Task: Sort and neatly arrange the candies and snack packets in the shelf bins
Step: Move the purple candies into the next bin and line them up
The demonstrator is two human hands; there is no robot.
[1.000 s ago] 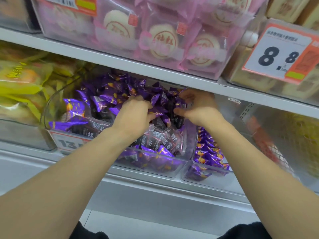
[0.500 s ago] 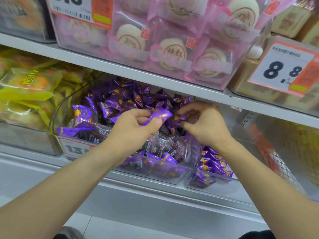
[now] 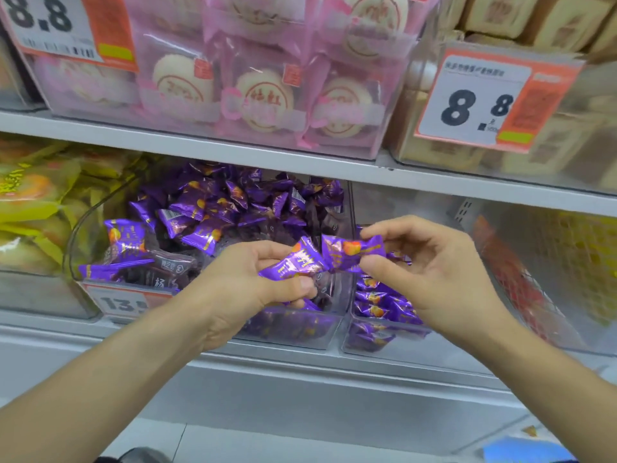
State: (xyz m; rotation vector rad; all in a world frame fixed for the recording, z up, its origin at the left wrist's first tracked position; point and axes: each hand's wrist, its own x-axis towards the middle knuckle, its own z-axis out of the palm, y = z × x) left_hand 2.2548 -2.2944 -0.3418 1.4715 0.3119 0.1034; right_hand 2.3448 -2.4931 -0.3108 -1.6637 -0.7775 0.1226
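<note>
My left hand point(image 3: 247, 289) grips a purple candy packet point(image 3: 293, 264) in front of a clear bin point(image 3: 287, 332). That bin is heaped with purple candies point(image 3: 213, 208) and dark-wrapped candies point(image 3: 160, 272). My right hand point(image 3: 430, 272) pinches a second purple packet point(image 3: 350, 250) with thumb and fingers, just right of the first. Both packets are held above the gap between that bin and a narrower clear bin point(image 3: 377, 345), where more purple candies point(image 3: 380, 302) lie low.
Yellow snack bags point(image 3: 36, 202) fill the bin at left. A clear bin with red and yellow packets point(image 3: 547, 279) stands at right. The upper shelf point(image 3: 233, 152) carries pink-wrapped cakes point(image 3: 263, 95), tan boxes and two 8.8 price tags point(image 3: 480, 101).
Both hands have lifted out of the candy heap, each with a purple packet, and drawn back toward me and to the right. The view has moved closer to the shelf.
</note>
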